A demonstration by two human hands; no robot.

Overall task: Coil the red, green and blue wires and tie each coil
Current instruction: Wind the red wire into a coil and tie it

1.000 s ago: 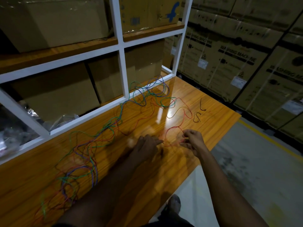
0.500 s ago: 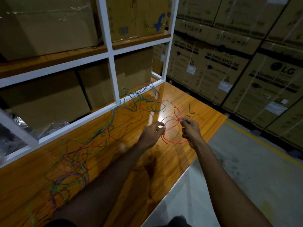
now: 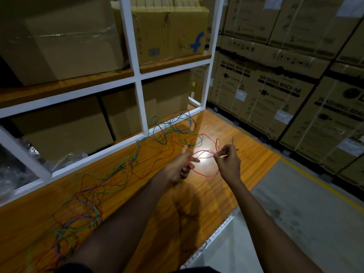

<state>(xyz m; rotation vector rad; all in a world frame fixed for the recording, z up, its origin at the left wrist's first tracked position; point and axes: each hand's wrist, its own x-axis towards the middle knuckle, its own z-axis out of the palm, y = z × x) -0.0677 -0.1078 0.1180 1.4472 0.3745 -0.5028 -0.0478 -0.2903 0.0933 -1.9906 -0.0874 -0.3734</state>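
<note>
A red wire (image 3: 204, 175) forms a loop held in the air between my two hands, above the orange wooden table (image 3: 246, 164). My right hand (image 3: 228, 162) pinches the loop's right end between thumb and fingers. My left hand (image 3: 181, 166) grips its left side with curled fingers. The rest of the red wire trails left into a tangle with the green wire (image 3: 194, 139) and the blue wire (image 3: 184, 120), which lie spread along the table from the far end to the near left.
A white shelf frame (image 3: 140, 107) with cardboard boxes (image 3: 169, 36) borders the table on the left. Stacked washing machine cartons (image 3: 275, 91) stand to the right across a grey floor (image 3: 295, 213) with a yellow line. A short dark piece (image 3: 233, 139) lies near the table's far edge.
Both hands have risen off the table with the red wire, and the loop between them has opened wider. The view has tilted upward.
</note>
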